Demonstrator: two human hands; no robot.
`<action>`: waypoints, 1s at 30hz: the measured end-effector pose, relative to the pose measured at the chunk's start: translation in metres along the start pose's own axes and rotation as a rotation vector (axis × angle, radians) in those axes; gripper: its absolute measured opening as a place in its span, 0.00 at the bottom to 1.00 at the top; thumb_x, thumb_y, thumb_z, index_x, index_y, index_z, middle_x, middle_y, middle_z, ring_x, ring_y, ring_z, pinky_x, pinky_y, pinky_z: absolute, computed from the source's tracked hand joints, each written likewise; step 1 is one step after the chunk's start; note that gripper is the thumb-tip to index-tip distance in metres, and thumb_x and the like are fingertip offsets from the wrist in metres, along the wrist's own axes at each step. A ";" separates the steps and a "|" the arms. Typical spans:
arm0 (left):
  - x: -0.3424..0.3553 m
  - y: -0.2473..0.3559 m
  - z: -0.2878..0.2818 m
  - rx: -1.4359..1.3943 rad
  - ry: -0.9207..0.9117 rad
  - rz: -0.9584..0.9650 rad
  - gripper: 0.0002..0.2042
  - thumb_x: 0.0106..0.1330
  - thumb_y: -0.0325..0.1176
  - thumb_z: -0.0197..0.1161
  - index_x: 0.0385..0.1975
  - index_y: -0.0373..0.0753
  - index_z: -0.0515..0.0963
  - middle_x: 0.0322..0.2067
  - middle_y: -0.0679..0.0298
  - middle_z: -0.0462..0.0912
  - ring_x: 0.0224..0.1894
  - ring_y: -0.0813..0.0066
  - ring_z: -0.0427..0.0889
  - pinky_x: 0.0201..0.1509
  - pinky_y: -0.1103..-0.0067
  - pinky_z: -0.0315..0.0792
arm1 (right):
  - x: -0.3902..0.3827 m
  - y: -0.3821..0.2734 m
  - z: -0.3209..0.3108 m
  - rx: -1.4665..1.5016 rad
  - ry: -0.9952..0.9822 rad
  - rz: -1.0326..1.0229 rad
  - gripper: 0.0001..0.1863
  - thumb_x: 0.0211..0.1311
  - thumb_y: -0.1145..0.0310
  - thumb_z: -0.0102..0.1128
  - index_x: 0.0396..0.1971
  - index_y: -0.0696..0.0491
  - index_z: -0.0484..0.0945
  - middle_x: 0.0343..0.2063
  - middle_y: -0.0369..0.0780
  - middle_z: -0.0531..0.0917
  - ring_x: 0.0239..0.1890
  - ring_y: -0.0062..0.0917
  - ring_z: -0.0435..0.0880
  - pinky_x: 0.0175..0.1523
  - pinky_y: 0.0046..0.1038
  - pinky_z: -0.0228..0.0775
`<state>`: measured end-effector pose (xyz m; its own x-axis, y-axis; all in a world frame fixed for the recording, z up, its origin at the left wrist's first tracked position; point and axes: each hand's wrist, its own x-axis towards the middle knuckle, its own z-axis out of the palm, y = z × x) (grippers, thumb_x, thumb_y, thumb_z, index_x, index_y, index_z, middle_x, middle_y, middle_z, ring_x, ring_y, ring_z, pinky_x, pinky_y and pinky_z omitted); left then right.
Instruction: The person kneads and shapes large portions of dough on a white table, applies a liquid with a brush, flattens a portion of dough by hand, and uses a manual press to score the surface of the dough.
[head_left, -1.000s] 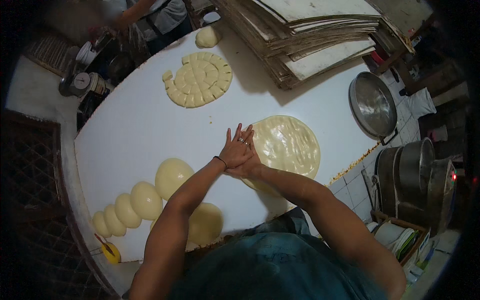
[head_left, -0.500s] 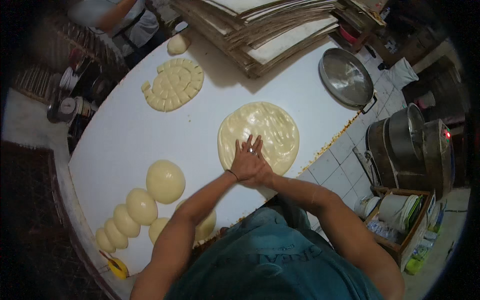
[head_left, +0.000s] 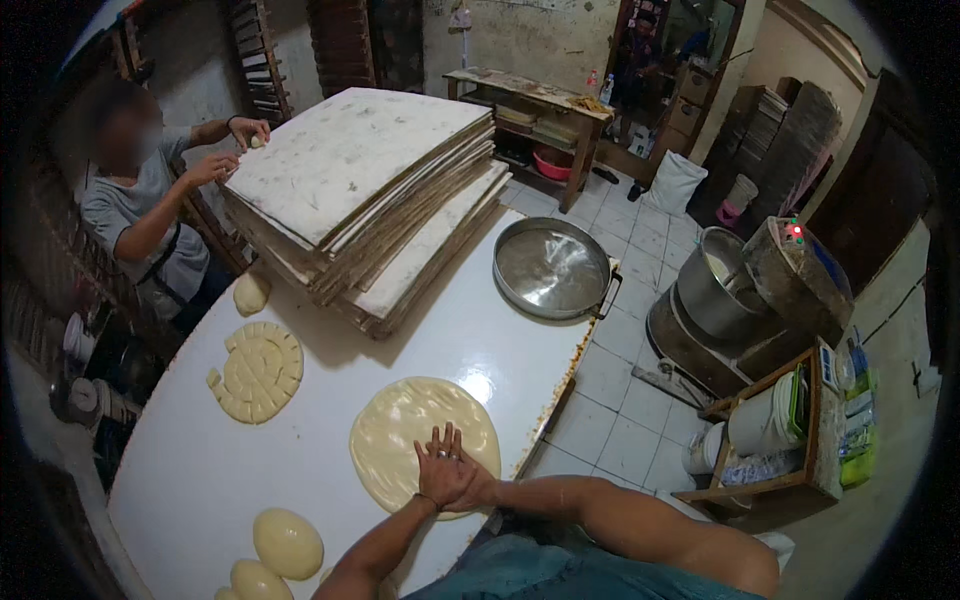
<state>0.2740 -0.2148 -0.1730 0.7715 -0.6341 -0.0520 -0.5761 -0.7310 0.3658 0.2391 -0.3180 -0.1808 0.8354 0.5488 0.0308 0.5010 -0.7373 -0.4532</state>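
A wide, flattened round of glossy pale dough (head_left: 388,440) lies near the table's front edge. My left hand (head_left: 443,474) is crossed over my right hand (head_left: 482,487), and both press on the near right part of this dough. The left hand's fingers are stretched out and apart, with a ring on one. Beneath it the right hand lies flat, its fingers partly covered. Farther left sits a second dough round (head_left: 262,375), cut into many pieces. Behind that one rests a small dough lump (head_left: 252,294). Smooth dough balls (head_left: 288,543) lie at the lower left.
A tall stack of floury boards (head_left: 370,170) covers the far part of the white table (head_left: 200,470). A round metal pan (head_left: 553,265) stands at the right edge. Beyond are a mixer (head_left: 715,290) and a wooden shelf (head_left: 815,440). At the far left a person (head_left: 150,210) handles a small piece.
The view has tilted up and shifted right, bringing the room and the other person into sight. My hands stay stacked on the dough, now pressing closer to its right side.
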 end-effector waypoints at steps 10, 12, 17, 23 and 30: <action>0.064 0.010 0.004 0.091 0.055 0.042 0.38 0.60 0.55 0.47 0.65 0.36 0.52 0.69 0.56 0.44 0.69 0.47 0.41 0.63 0.41 0.35 | 0.028 0.047 -0.041 0.623 0.518 -0.127 0.43 0.56 0.35 0.40 0.65 0.48 0.54 0.67 0.44 0.50 0.69 0.44 0.39 0.69 0.52 0.26; 0.071 0.020 0.008 0.013 0.000 0.038 0.39 0.61 0.55 0.46 0.66 0.35 0.50 0.69 0.54 0.42 0.69 0.45 0.40 0.62 0.40 0.33 | 0.004 0.069 -0.045 -0.167 -0.054 -0.029 0.43 0.56 0.35 0.40 0.65 0.48 0.53 0.67 0.44 0.50 0.69 0.44 0.39 0.69 0.52 0.26; 0.095 0.009 0.004 -0.109 0.054 -0.014 0.38 0.63 0.56 0.45 0.66 0.33 0.49 0.69 0.53 0.42 0.69 0.44 0.38 0.62 0.39 0.32 | 0.017 0.079 -0.067 0.153 -0.219 -0.061 0.48 0.50 0.34 0.50 0.64 0.53 0.55 0.66 0.50 0.50 0.69 0.43 0.38 0.69 0.49 0.23; 0.126 0.015 0.001 0.076 0.023 0.076 0.36 0.62 0.55 0.47 0.64 0.34 0.52 0.68 0.54 0.44 0.69 0.45 0.40 0.61 0.38 0.32 | 0.022 0.114 -0.051 0.018 0.167 -0.001 0.45 0.51 0.35 0.49 0.63 0.51 0.58 0.65 0.50 0.54 0.68 0.44 0.42 0.69 0.47 0.28; 0.168 0.003 -0.028 -0.030 0.043 0.023 0.36 0.64 0.54 0.45 0.65 0.35 0.51 0.68 0.50 0.41 0.69 0.45 0.37 0.63 0.41 0.32 | 0.049 0.143 -0.071 0.079 -0.066 0.010 0.44 0.50 0.36 0.49 0.62 0.51 0.60 0.64 0.50 0.55 0.68 0.44 0.43 0.70 0.45 0.30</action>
<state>0.4096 -0.3159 -0.1544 0.7693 -0.6388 -0.0037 -0.5860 -0.7080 0.3941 0.3674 -0.4248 -0.1806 0.8223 0.5681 -0.0314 0.4711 -0.7108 -0.5223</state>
